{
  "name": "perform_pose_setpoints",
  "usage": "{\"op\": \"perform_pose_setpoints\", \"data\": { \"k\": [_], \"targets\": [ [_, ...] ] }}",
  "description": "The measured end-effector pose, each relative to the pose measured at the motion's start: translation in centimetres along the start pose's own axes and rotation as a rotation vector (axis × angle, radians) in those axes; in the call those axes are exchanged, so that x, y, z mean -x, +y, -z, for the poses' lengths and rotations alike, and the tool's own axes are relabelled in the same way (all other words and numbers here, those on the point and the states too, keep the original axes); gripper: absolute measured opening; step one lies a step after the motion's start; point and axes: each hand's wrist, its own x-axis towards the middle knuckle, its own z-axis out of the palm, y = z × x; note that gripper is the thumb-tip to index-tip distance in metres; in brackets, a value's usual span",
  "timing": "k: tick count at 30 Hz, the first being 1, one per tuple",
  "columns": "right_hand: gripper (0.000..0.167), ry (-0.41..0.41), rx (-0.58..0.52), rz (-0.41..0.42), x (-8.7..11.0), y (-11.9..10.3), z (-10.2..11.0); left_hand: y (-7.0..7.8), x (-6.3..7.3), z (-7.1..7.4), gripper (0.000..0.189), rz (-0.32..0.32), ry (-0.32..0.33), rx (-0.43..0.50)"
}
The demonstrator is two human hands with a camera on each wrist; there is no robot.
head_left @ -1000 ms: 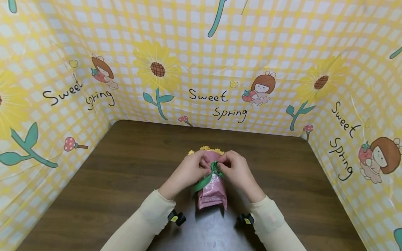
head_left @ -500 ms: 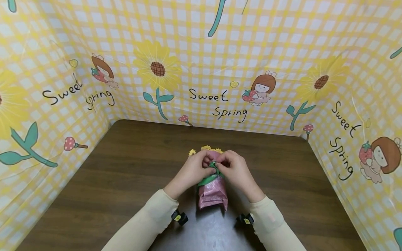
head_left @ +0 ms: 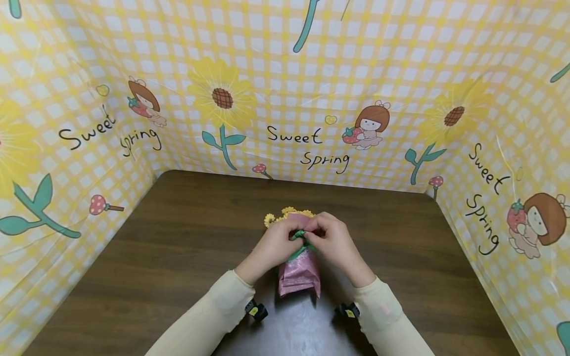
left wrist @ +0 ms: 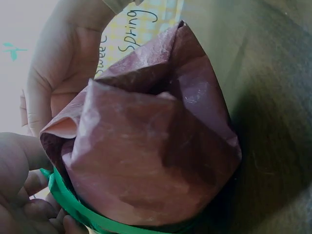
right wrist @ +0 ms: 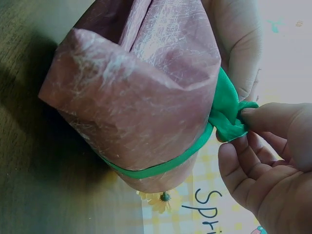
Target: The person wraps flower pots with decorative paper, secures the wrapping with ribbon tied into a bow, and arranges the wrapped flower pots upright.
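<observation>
A bouquet in pink wrapping paper (head_left: 299,278) lies on the table, yellow flowers (head_left: 269,220) showing at its far end. Round its middle runs a green ribbon (right wrist: 165,165), bunched into a knot or loop (right wrist: 229,124) on the upper side. My right hand (head_left: 330,241) pinches the bunched ribbon between thumb and fingers. From the other side, my left hand (head_left: 272,245) has its curled fingers and thumb at the ribbon; the left wrist view shows the band (left wrist: 73,204) running right to them. The folded paper base (left wrist: 136,151) faces the wrist cameras.
The dark wooden table (head_left: 147,257) extends around the bouquet. Behind and at both sides hangs a yellow checked cloth (head_left: 285,89) printed with flowers and "Sweet Spring". Black wrist straps (head_left: 257,310) sit at both cuffs.
The left hand has moved slightly right and closer to the right hand. The loose green ribbon at the left has been drawn in. More yellow flowers show; the right hand stays almost in place.
</observation>
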Motion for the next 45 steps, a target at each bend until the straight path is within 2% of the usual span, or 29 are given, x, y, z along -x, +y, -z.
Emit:
{"op": "perform_pose_setpoints", "data": {
  "k": [11, 20, 25, 31, 39, 45],
  "targets": [
    [0.012, -0.013, -0.007, 0.013, 0.0, 0.0, 0.0, 0.0, 0.0, 0.2, 0.015, -0.005, -0.002, -0.009],
    [0.01, -0.013, 0.001, 0.012, 0.1, 0.2, 0.3, 0.1, 0.1, 0.8, 0.015, -0.005, -0.057, 0.005],
    [0.01, -0.01, 0.009, -0.005, 0.1, 0.2, 0.4, 0.1, 0.1, 1.2, 0.017, 0.018, -0.081, -0.021],
    [0.005, -0.019, 0.01, -0.024, 0.1, 0.2, 0.4, 0.2, 0.1, 1.6, 0.014, 0.051, -0.106, -0.005],
    [0.004, -0.004, 0.031, -0.043, 0.1, 0.1, 0.5, 0.3, 0.1, 1.8, 0.016, 0.097, -0.105, -0.015],
    [0.004, -0.002, 0.033, -0.069, 0.1, 0.0, 0.3, 0.3, 0.1, 1.7, 0.02, 0.084, -0.1, -0.042]
  ]
}}
